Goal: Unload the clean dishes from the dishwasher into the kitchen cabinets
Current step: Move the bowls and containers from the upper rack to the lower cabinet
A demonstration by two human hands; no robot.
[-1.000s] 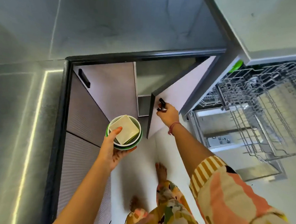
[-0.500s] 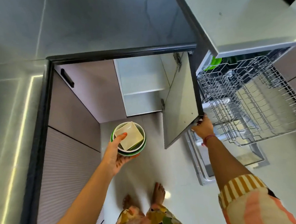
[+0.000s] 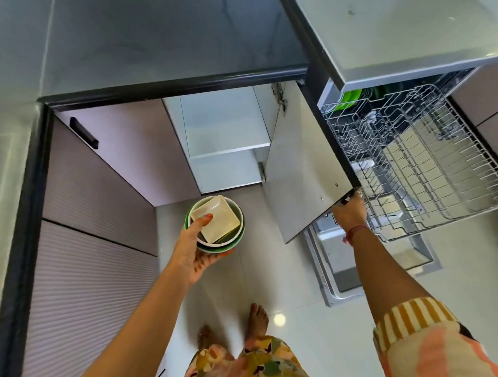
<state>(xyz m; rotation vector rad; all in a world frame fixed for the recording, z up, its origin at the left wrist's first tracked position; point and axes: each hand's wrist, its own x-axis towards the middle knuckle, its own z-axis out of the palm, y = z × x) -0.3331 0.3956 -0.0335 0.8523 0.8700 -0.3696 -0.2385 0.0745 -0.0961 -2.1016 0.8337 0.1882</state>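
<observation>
Cream square dish (image 3: 217, 219) in green bowl (image 3: 209, 245) (white-rimmed), striped cuff (image 3: 412, 317).

Glossy white tiled floor (image 3: 309, 282), dark grey countertop (image 3: 134, 35), ribbed mauve drawer fronts (image 3: 89, 295)

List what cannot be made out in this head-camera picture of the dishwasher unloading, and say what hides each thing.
- Green dishes at the back of the rack: mostly hidden under the countertop.
- Right hand grip: fingers hidden behind the cabinet door.
- Lower bowls in the bowl stack: count hidden by the square dish and left hand.
- Lower cabinet shelf: its floor is barely visible.
</observation>
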